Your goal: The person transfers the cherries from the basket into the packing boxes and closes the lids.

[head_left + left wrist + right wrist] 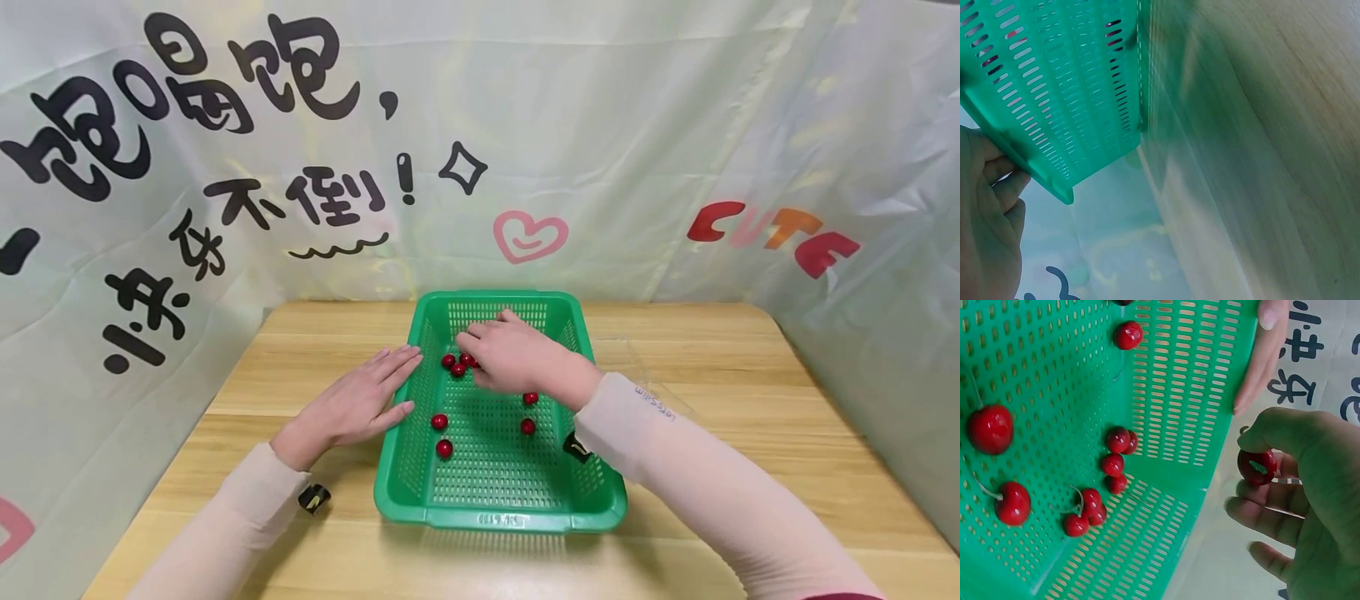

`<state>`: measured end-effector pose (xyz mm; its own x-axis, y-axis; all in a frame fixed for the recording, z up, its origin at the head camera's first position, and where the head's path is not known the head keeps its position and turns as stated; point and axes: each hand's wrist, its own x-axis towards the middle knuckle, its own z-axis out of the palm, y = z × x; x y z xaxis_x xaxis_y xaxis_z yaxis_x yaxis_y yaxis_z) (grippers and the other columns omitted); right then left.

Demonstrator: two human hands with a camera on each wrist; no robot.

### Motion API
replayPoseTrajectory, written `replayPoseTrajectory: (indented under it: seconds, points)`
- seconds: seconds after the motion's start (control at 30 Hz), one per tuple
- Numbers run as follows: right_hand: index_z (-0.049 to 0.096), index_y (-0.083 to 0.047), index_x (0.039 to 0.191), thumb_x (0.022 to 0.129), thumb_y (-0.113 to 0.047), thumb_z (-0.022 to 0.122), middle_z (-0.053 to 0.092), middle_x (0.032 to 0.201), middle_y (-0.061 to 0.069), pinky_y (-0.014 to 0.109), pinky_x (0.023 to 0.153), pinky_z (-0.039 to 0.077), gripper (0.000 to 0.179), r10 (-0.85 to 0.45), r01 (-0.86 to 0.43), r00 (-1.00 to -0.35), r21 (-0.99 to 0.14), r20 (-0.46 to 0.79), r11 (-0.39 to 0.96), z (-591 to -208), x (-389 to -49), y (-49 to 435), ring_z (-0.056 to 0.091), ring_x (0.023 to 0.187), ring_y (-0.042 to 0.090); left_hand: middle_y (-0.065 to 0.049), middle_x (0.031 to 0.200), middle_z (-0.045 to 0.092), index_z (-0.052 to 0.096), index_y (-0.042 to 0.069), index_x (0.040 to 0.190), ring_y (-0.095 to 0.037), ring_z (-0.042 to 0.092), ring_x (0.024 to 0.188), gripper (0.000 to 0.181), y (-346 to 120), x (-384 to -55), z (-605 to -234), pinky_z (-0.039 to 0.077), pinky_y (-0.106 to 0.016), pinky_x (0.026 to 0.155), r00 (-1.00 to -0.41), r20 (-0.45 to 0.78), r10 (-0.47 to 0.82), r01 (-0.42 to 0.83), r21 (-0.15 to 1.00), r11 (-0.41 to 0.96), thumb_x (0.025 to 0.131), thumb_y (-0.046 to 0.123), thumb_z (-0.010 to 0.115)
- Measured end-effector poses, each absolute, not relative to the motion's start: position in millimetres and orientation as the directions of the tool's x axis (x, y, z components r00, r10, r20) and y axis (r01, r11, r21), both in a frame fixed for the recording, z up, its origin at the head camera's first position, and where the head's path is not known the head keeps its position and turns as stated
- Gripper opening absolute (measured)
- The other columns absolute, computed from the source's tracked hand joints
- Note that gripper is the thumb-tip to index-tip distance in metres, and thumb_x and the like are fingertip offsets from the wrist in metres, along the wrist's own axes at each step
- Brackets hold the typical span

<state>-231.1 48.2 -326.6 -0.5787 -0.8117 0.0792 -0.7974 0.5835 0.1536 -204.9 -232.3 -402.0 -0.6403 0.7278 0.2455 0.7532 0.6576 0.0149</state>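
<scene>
A green plastic basket (501, 522) with slotted walls stands on the table, several red cherries (444, 449) spread over its floor. Between thumb and fingers, my right hand (517, 354) pinches one cherry (1256, 467), shown in the right wrist view; the head view hides it behind the hand. That hand is over the far half of the basket. With straight fingers, my left hand (358, 400) rests against the basket's left rim, and its fingertips show at the rim in the left wrist view. Some stemmed cherries (1013, 504) lie apart, others cluster near a wall.
The wooden table (315, 342) reaches back to a pale curtain (615, 167) with printed characters and a pink heart. To the right of the basket lies a flat transparent sheet (637, 362). A small black strap piece (314, 498) is by the left wrist.
</scene>
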Motion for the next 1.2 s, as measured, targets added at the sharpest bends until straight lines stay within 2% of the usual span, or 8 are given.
replayPoseTrajectory:
  seconds: [0.07, 0.17, 0.27, 0.4, 0.7, 0.93, 1.2]
  points:
    - [0.059, -0.014, 0.107, 0.088, -0.024, 0.064, 0.059, 0.093, -0.004, 0.041, 0.092, 0.041, 0.022, -0.817, -0.797, -0.564, 0.179, 0.119, 0.576, -324, -230, 51, 0.057, 0.091, 0.015, -0.014, 0.157, 0.03, 0.03, 0.0, 0.152, -0.028, 0.025, 0.145, 0.068, -232, -205, -402, 0.018, -0.043, 0.119, -0.642, 0.244, 0.727, 0.752, 0.015, 0.659, 0.102, 0.043, 0.042]
    - [0.059, -0.014, 0.106, 0.088, -0.022, 0.063, 0.059, 0.095, -0.002, 0.04, 0.091, 0.042, 0.02, -0.821, -0.794, -0.546, 0.208, 0.167, 0.571, -320, -228, 56, 0.058, 0.091, 0.018, -0.014, 0.156, 0.03, 0.03, -0.001, 0.152, -0.029, 0.025, 0.145, 0.068, -232, -204, -402, 0.018, -0.042, 0.119, -0.644, 0.241, 0.726, 0.751, 0.015, 0.661, 0.101, 0.043, 0.042]
    - [0.059, -0.012, 0.103, 0.088, -0.019, 0.063, 0.057, 0.092, 0.0, 0.036, 0.081, 0.044, 0.017, -0.822, -0.792, -0.528, 0.225, 0.213, 0.567, -316, -226, 61, 0.057, 0.085, 0.02, -0.015, 0.156, 0.03, 0.03, -0.001, 0.152, -0.029, 0.025, 0.145, 0.068, -232, -204, -402, 0.018, -0.043, 0.119, -0.643, 0.241, 0.727, 0.751, 0.012, 0.66, 0.101, 0.043, 0.043]
    - [0.057, -0.01, 0.097, 0.087, -0.017, 0.064, 0.05, 0.086, 0.001, 0.033, 0.071, 0.04, 0.015, -0.817, -0.783, -0.513, 0.245, 0.265, 0.571, -311, -225, 69, 0.052, 0.078, 0.019, -0.015, 0.156, 0.03, 0.03, -0.001, 0.151, -0.029, 0.025, 0.145, 0.068, -232, -204, -403, 0.018, -0.043, 0.119, -0.643, 0.245, 0.726, 0.751, 0.016, 0.66, 0.101, 0.043, 0.043]
    - [0.052, -0.008, 0.089, 0.086, -0.012, 0.061, 0.046, 0.077, 0.002, 0.033, 0.064, 0.033, 0.011, -0.799, -0.76, -0.495, 0.275, 0.341, 0.588, -301, -226, 96, 0.046, 0.069, 0.021, -0.016, 0.156, 0.03, 0.031, -0.002, 0.151, -0.029, 0.026, 0.144, 0.068, -232, -205, -403, 0.017, -0.043, 0.119, -0.641, 0.244, 0.728, 0.754, 0.02, 0.657, 0.101, 0.042, 0.043]
    - [0.05, -0.008, 0.09, 0.083, -0.011, 0.064, 0.044, 0.079, 0.003, 0.037, 0.068, 0.036, 0.016, -0.776, -0.744, -0.532, 0.25, 0.339, 0.62, -299, -228, 125, 0.047, 0.074, 0.024, -0.016, 0.156, 0.03, 0.031, -0.003, 0.151, -0.03, 0.026, 0.144, 0.068, -232, -205, -401, 0.016, -0.042, 0.119, -0.64, 0.242, 0.729, 0.754, 0.016, 0.656, 0.101, 0.042, 0.043]
    - [0.048, -0.009, 0.083, 0.08, -0.007, 0.066, 0.042, 0.077, 0.002, 0.04, 0.069, 0.037, 0.018, -0.733, -0.731, -0.562, 0.185, 0.384, 0.657, -307, -231, 164, 0.046, 0.072, 0.025, -0.016, 0.156, 0.03, 0.032, -0.003, 0.15, -0.029, 0.026, 0.144, 0.067, -232, -205, -401, 0.016, -0.042, 0.119, -0.641, 0.24, 0.73, 0.754, 0.017, 0.657, 0.101, 0.042, 0.042]
